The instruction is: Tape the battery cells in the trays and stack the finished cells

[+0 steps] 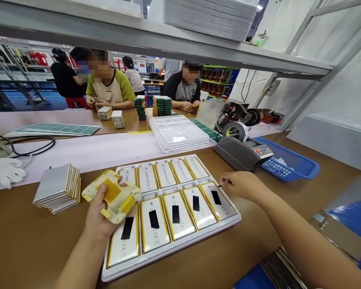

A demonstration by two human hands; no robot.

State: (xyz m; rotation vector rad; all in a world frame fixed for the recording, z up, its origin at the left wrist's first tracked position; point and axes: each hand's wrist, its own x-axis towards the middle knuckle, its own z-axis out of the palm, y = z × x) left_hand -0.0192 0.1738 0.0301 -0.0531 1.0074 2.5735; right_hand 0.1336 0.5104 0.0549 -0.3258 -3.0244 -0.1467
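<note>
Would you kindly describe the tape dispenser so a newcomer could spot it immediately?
On the brown table, look just beyond the right hand. The tape dispenser sits beside the blue basket. Unlike that basket, it is dark grey, with coloured buttons.

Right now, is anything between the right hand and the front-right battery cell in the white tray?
Only the low right rim of the white tray lies between the right hand and that battery cell; nothing else visible does. The left hand holds the cream fixture at the left.
</note>
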